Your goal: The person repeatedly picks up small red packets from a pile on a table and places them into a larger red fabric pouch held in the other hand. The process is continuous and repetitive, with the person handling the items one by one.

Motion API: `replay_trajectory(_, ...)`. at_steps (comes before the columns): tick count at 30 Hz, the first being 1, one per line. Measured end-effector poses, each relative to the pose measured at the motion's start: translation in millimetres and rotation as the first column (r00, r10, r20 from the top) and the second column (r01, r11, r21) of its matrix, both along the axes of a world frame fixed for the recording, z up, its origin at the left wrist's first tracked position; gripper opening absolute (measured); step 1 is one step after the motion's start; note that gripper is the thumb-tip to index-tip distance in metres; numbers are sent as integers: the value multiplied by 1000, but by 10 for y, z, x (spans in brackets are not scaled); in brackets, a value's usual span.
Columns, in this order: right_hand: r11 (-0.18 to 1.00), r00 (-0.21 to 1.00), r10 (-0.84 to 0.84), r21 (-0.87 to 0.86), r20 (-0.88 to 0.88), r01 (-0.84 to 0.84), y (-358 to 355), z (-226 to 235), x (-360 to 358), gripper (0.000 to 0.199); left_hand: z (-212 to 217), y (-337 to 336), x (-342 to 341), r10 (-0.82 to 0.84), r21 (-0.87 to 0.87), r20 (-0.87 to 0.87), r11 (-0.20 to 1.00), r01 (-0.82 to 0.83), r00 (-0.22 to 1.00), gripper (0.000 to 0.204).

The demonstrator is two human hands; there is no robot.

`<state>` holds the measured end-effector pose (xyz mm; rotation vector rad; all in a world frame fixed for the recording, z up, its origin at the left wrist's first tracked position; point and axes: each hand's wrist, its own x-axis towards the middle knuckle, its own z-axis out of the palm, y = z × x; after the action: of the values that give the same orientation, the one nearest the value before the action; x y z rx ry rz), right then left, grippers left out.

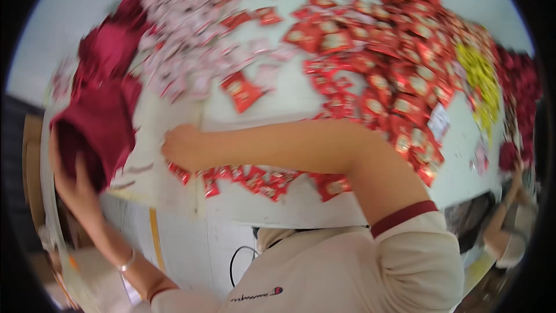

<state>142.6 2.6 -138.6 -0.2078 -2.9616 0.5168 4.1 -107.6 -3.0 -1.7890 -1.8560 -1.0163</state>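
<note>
At the left end of the table, my left hand [75, 188] grips the rim of a dark red cloth bag [113, 119]. The thumb is inside its mouth and the fingers are outside, and the mouth gapes toward me. My right arm reaches across to the left, where my right hand [182, 148] is closed, its fingers curled and partly hidden. A small red packet [178, 173] shows right at its lower edge; whether it is held or lies on the table I cannot tell. More small red packets [255, 179] lie in a row below my right forearm.
Pale pink packets [191, 17] heap at the far left and larger red packets [399, 75] at the right. Beyond these lie yellow packets [480, 75]. More dark red bags [113, 46] are stacked at the table's left edge. Another person [509, 226] works at the far right.
</note>
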Motion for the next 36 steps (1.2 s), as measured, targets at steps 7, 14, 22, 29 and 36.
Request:
replay_trajectory(7, 674, 954, -237, -738, -184, 26, 550, 423, 1810, 14, -26, -261, 386, -33, -80, 314, 995, 61, 949, 46)
replay_trajectory(14, 238, 401, -914, -730, 55, 641, 186, 922, 3951, 11, -52, -12, 703, -195, -94, 440, 961, 261, 877, 49)
replay_trajectory(22, 756, 751, -654, -101, -88, 647, 446, 679, 3340, 34, 60, 688, 1307, -388, -58, 308, 904, 424, 869, 49)
replay_trajectory(29, 638, 606, -753, 63, 255, 767, 1489, 693, 3080, 34, 90, 847, 1519, -465, 103, 400, 879, 466, 790, 49)
replay_trajectory(36, 650, 629, -760, 209, 164, 731, 1432, 533, 2909, 28, 36, 907, 1465, -453, 18, 391, 874, 486, 801, 49)
